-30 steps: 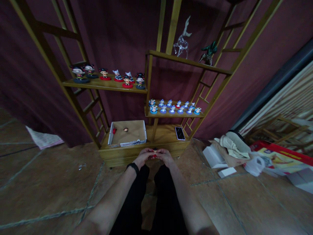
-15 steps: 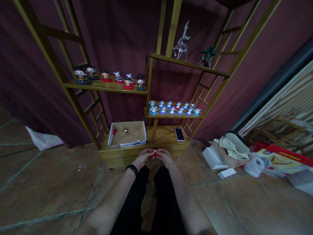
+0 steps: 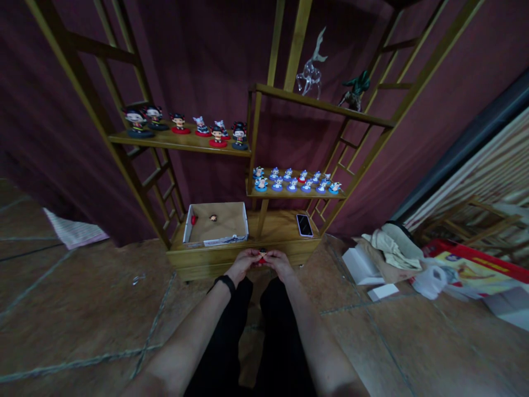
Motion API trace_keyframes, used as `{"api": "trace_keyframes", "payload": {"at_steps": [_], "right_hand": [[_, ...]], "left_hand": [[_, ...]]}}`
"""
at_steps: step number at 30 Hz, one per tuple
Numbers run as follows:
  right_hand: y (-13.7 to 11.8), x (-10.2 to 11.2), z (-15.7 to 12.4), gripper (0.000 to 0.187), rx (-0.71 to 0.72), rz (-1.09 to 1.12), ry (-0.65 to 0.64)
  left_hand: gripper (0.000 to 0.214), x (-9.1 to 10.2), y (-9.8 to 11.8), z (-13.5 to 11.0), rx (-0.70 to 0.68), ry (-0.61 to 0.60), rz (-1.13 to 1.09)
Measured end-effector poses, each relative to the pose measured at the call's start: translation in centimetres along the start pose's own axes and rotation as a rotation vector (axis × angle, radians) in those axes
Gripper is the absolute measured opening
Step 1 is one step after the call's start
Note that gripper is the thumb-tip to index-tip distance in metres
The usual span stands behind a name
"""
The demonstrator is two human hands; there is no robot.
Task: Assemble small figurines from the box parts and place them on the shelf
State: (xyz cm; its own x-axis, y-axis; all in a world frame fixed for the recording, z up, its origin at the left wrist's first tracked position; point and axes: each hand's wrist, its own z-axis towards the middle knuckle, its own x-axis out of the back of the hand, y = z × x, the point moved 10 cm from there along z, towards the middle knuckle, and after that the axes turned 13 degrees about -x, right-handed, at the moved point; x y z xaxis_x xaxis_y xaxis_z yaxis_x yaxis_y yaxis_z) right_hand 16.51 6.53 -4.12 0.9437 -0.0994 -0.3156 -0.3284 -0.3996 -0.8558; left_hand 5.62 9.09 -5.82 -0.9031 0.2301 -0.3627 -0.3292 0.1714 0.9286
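Between my two hands, just in front of the cabinet's lower edge, is a small figurine (image 3: 262, 254) with dark hair and a red base. My left hand (image 3: 244, 263) is closed on its left side, the fingertips pressed to it. From the other side my right hand (image 3: 279, 262) pinches it as well. Beyond my left hand stands a shallow cardboard box (image 3: 229, 223). In it lie a small red piece (image 3: 194, 220) and a small doll-like head piece (image 3: 213, 218). My fingers cover much of the figurine.
Several dark-haired figurines (image 3: 217, 136) stand on the upper left shelf (image 3: 177, 144). Small blue-and-white figurines (image 3: 292, 184) fill the lower right shelf. A glass deer (image 3: 311, 71) stands above. A phone (image 3: 305, 225) lies on the cabinet top. Boxes and bags (image 3: 384, 256) sit on the floor at right.
The view has shifted slightly. Both hands keep hold of the figurine in nearly the same place, and it looks slightly turned or tilted between the fingers.
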Motion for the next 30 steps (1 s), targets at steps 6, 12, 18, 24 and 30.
{"api": "trace_keyframes", "payload": {"at_steps": [6,12,18,24,30], "right_hand": [[0.2,0.4,0.3,0.034,0.001,0.001,0.033],[-0.2,0.6,0.3,0.034,0.086,0.091,0.011],[-0.4,1.1,0.3,0.041,0.104,0.091,0.018],[-0.4,1.1,0.2,0.041,0.083,0.058,-0.013],[-1.3,1.1,-0.5,0.039,0.102,0.063,-0.034]], "left_hand": [[0.029,-0.1,0.1,-0.1,-0.014,0.01,0.01],[0.037,0.1,0.7,-0.1,-0.091,0.045,0.043],[0.032,-0.1,2.2,-0.1,-0.23,0.029,0.25],[0.036,-1.5,4.3,-1.2,-0.418,-0.039,0.742],[0.051,-3.8,5.9,-3.6,-0.556,-0.102,1.291]]}}
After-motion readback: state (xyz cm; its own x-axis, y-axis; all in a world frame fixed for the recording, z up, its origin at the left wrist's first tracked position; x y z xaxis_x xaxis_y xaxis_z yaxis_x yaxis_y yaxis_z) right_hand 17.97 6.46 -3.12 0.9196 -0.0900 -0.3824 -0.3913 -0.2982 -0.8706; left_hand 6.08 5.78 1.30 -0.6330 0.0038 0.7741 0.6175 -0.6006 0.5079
